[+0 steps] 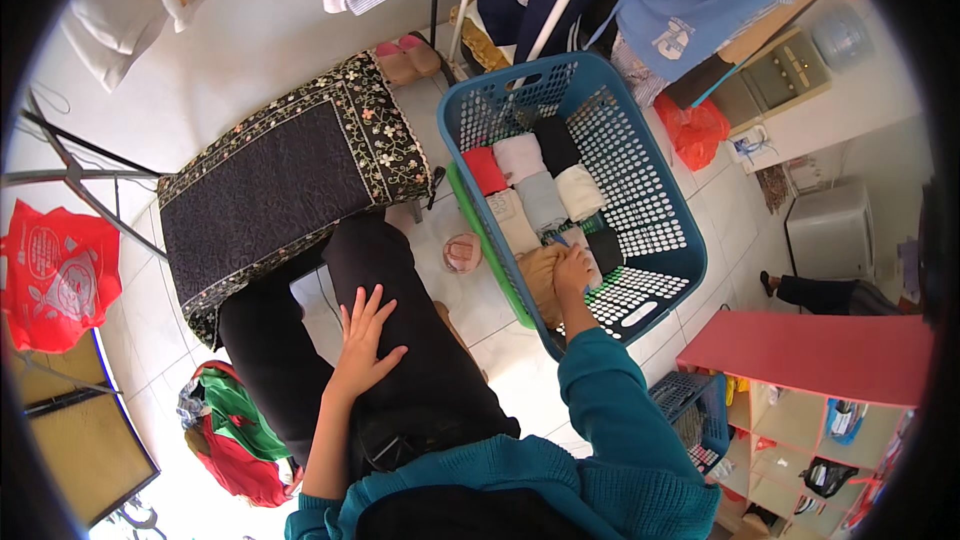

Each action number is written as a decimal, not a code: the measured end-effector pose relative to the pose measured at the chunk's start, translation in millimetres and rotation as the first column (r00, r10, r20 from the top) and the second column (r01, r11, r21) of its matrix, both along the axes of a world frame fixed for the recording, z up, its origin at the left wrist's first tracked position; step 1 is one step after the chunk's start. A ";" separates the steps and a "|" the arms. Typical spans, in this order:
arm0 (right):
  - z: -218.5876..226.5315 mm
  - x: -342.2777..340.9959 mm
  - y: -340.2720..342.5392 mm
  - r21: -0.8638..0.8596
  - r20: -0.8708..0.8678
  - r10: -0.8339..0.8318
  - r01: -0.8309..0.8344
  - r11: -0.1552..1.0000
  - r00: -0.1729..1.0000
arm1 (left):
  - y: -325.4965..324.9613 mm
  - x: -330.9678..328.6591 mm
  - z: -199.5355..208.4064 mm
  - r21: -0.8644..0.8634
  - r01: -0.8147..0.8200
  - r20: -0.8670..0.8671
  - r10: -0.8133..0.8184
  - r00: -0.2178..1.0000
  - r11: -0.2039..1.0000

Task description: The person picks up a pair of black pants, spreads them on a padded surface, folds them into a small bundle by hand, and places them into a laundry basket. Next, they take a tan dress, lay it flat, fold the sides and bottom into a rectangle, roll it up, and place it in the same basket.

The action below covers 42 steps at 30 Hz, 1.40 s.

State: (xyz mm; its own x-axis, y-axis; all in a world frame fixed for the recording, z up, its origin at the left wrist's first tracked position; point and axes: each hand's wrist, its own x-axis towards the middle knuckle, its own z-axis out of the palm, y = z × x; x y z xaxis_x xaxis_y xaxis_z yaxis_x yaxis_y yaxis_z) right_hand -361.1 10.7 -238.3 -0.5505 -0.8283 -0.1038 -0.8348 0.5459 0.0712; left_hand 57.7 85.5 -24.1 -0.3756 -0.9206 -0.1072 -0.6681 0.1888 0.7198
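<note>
Right hand (572,270) grips tan rolled cloth (541,275) in blue basket (655,240); left hand (365,340) flat, fingers spread, on thigh. Press roll snug vs neighbours, keep rows tidy

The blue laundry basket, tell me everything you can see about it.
The blue laundry basket looks like plastic, rectangular, with walls full of round holes and a slot handle at each short end. It sits on the pale tiled floor, apparently tilted, against a green basket. Inside, rolled clothes lie in rows: red, pink, black, grey, cream, tan. The right hand reaches in and rests on the nearest rolls; the left hand lies on the lap, apart from it.
</note>
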 end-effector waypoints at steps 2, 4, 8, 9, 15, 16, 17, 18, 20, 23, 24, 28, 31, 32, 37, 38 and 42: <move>-9.8 -5.3 -14.3 -0.010 -0.236 0.183 -0.190 0.982 0.955 | 0.5 1.8 0.3 -0.003 -0.004 -0.012 0.004 1.000 1.000; -23.9 -25.4 -22.9 0.014 -0.191 0.178 -0.179 0.984 0.965 | -4.0 0.1 0.2 -0.007 0.021 -0.043 -0.021 0.999 1.000; -11.1 -19.1 -26.1 0.131 0.320 0.011 -0.056 0.990 0.947 | -0.4 5.9 -3.4 -0.005 0.008 -0.038 -0.009 0.999 1.000; 3.9 -17.1 -28.4 0.139 0.390 0.014 -0.074 0.988 0.921 | 1.6 7.2 -4.8 -0.005 -0.001 -0.030 0.001 1.000 1.000; -29.7 -51.9 -1.9 -0.055 0.663 0.113 -0.102 0.993 0.740 | -3.3 -2.3 -4.9 -0.027 0.029 -0.032 -0.030 0.999 0.999; -39.1 -60.2 -1.2 -0.050 0.705 0.061 -0.036 0.998 0.706 | -3.9 -2.7 -6.6 -0.032 0.033 -0.035 -0.035 0.999 0.999; -43.4 -58.7 -1.9 -0.040 0.755 0.020 0.016 0.999 0.656 | -2.5 0.1 -5.6 -0.036 0.025 -0.025 -0.026 0.999 0.999; -45.8 -59.3 -1.0 -0.026 0.798 -0.021 0.068 0.997 0.602 | -2.5 0.5 -5.3 -0.038 0.027 -0.033 -0.028 0.999 0.999; -37.3 -52.9 8.2 0.210 0.868 -0.287 0.224 0.952 0.405 | -0.8 2.3 -6.8 -0.034 0.018 -0.037 -0.020 0.999 0.999; -0.4 -30.8 12.9 0.271 0.621 -0.365 0.247 0.930 0.694 | 0.9 2.2 -9.2 -0.039 -0.003 -0.022 0.002 1.000 0.999; 9.2 -19.4 11.5 0.246 0.442 -0.308 0.217 0.945 0.843 | 0.9 1.9 -9.1 -0.041 -0.007 -0.024 0.006 1.000 0.999; 33.2 19.7 -3.9 -0.155 -0.233 0.251 -0.291 0.944 0.939 | 7.6 8.2 -7.1 -0.036 -0.027 -0.008 0.026 1.000 0.999; -1.8 -4.1 -8.9 0.060 0.195 -0.013 0.002 0.998 0.981 | 0.8 1.2 -5.2 -0.042 0.007 -0.011 -0.007 1.000 0.999; -16.1 -17.6 -4.9 0.094 0.196 -0.069 0.051 0.994 0.978 | -1.4 -1.5 -5.5 -0.041 0.016 -0.014 -0.016 1.000 0.999; 3.4 -47.2 -21.4 0.458 0.541 -0.170 -0.119 0.881 0.824 | 0.5 0.2 -9.0 -0.036 0.005 -0.017 -0.005 1.000 0.999; 18.8 -50.0 -24.2 0.559 0.571 -0.244 -0.154 0.815 0.784 | 0.1 0.2 -9.1 -0.039 0.003 -0.022 -0.004 1.000 0.999; 31.8 -44.6 -3.4 0.489 0.832 -0.449 -0.051 0.871 0.326 | 1.0 0.1 -10.1 -0.050 0.003 -0.027 -0.005 1.000 0.999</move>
State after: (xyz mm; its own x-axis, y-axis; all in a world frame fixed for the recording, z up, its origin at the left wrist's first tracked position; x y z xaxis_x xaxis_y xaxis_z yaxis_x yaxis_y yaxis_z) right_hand -405.8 7.2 -206.5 -0.0391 -0.4533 -0.8905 -0.3667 0.8355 -0.4092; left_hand 57.8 86.4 -34.2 -0.3814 -0.9230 -0.0509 -0.6476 0.2275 0.7272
